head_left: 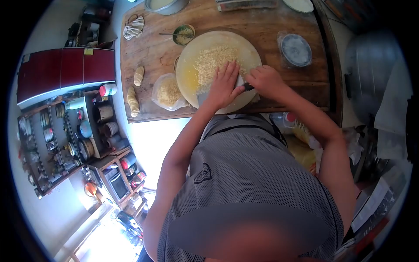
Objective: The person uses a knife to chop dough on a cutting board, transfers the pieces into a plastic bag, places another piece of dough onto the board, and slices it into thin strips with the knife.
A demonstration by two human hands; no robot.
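My right hand [265,81] is closed round the dark handle [248,86] of a wide-bladed knife. My left hand [225,84] lies with fingers spread on top of the blade [202,97], which it partly hides. Beneath both is a round pale board [187,52] carrying finely chopped whitish bits [214,59], with a yellow wet patch on its left part. A clear bag [168,92] of similar bits sits against the board's left edge. Behind it stands a small green bowl [183,34] with a spoon and chopped bits inside.
The wooden table [148,56] also holds two pale twisted pieces [132,101] [139,76], a cloth [133,28] and a lidded round container [296,50]. A metal basin [166,6] is at the back. Shelves stand left; a large metal vessel [369,74] stands right.
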